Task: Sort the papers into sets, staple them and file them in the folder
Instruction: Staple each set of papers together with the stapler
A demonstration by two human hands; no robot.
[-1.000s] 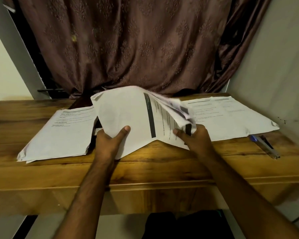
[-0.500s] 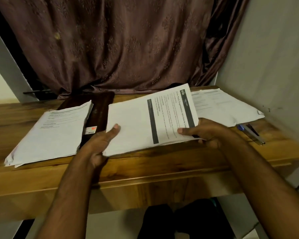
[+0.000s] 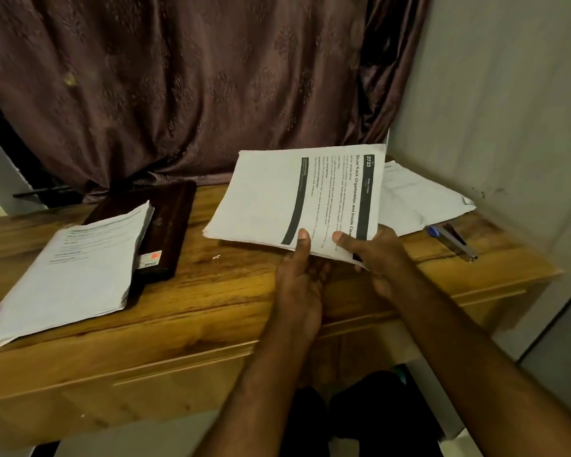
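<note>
step: sorting | papers lifted above counter, near edge pinched by left hand and right hand, thumbs on top | folder left, under another pile | tip: square edges, keep sheets level before setting down

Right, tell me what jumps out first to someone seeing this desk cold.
First, the sheaf of printed papers held up over the middle of the wooden desk, the left hand and right hand gripping its near edge with thumbs on top. Next, the thick paper stack at the left, overlapping a dark folder. More sheets and a pen lie by the right wall.
</note>
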